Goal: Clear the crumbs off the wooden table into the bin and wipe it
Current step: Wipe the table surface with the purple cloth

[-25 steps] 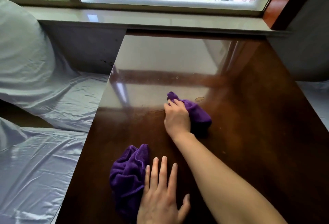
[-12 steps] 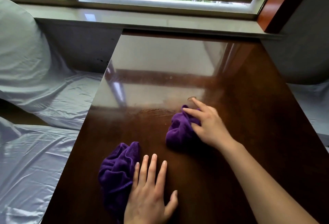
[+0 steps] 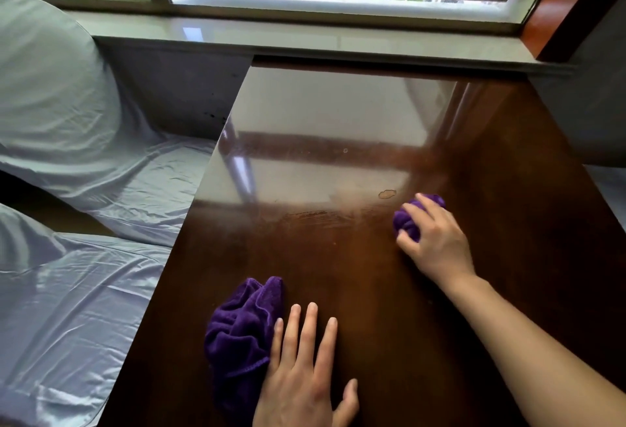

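The dark, glossy wooden table (image 3: pixel 355 257) fills the middle of the view and reflects the window. My right hand (image 3: pixel 437 243) presses a bunched purple cloth (image 3: pixel 406 220) onto the table right of centre. A small pale ring-shaped mark (image 3: pixel 387 193) lies just beyond that cloth. My left hand (image 3: pixel 305 369) rests flat on the table near its front edge, fingers spread, its side over the edge of a second crumpled purple cloth (image 3: pixel 240 331). No bin is in view.
Seats under shiny pale blue-grey covers (image 3: pixel 84 189) stand close along the table's left edge. A grey window sill (image 3: pixel 305 40) and window frame run behind the far edge. A grey wall (image 3: pixel 596 114) borders the right side.
My right hand has swept its purple cloth from the table's centre to the right, past the pale mark. My left hand stays flat by the other cloth.
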Motion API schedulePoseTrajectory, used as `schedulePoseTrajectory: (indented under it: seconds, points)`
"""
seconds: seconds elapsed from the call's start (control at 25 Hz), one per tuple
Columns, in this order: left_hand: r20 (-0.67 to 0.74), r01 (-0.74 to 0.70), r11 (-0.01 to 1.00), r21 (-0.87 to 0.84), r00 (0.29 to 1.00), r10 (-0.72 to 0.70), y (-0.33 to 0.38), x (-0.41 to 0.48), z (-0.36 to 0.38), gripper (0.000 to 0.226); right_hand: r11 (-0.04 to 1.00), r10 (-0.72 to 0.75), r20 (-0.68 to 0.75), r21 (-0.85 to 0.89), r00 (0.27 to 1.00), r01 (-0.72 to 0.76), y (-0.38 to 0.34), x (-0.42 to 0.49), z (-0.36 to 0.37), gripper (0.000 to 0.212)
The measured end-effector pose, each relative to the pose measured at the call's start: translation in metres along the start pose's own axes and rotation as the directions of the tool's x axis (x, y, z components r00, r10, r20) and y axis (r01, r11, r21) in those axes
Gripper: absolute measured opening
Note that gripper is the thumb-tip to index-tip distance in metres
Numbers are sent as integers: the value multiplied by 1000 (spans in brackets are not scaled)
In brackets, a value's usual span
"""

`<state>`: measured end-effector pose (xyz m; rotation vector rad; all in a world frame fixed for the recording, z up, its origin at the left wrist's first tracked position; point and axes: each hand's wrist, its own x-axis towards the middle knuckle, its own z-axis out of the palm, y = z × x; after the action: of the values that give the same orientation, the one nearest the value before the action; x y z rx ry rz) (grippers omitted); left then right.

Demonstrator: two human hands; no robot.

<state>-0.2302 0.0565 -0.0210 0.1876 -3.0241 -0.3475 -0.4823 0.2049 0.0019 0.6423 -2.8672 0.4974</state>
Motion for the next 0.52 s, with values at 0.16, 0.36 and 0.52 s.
schedulePoseTrajectory:
  seconds: [0.16,0.36,0.52]
  points:
    - [35,23,999,35,999,-25,4,3,-3,84,976,219,-113,48,969,-214,-39,28,26,39]
    - [17,-44,995,86,999,43,-5,3,-4,77,952,-265,145,200,953,234,-200,39,66,31]
    - [8,-21,999,49,1000,21,-7,3,-5,77,891,-398,117,285,910,353,-188,45,63,29]
